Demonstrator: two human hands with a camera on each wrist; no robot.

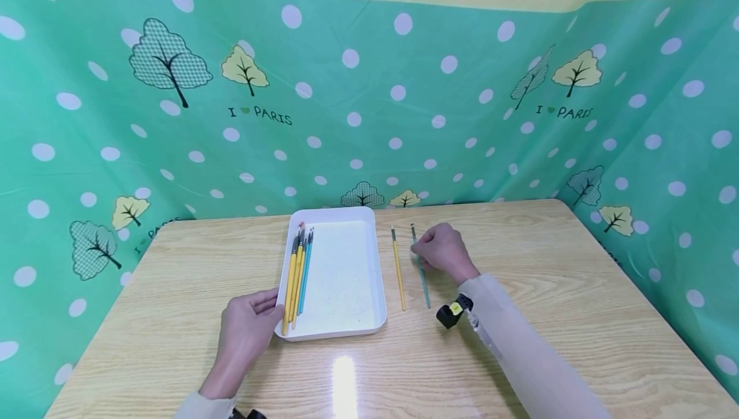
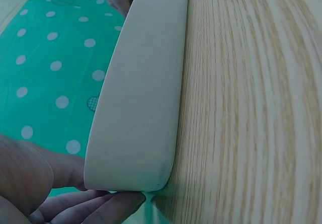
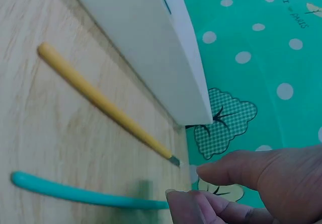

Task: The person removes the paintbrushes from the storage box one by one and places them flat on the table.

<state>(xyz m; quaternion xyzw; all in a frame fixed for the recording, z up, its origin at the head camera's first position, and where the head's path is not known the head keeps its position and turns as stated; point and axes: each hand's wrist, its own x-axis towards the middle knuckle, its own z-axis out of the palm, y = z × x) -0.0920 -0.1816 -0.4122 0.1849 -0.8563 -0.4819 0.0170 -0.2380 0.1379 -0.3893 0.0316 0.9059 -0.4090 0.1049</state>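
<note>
My left hand point(image 1: 252, 324) grips the near left corner of a white tray point(image 1: 343, 278), thumb at the rim and fingers against the outer wall point(image 2: 138, 93). Inside, along the left side, lie several yellow paintbrushes point(image 1: 292, 278) and teal paintbrushes point(image 1: 305, 271), bristles pointing away. My right hand point(image 1: 443, 251) is over the upper part of a teal paintbrush point(image 1: 424, 281) on the table, its thumb and fingertips apart in the right wrist view, fingertips close by the handle. A thin yellow paintbrush point(image 3: 103, 103) lies between that brush and the tray.
The wood-grain table point(image 1: 548, 316) reaches back to a green dotted curtain point(image 1: 358, 143), which also hangs along both sides. A black wrist camera point(image 1: 453, 311) sits on my right wrist, low over the table.
</note>
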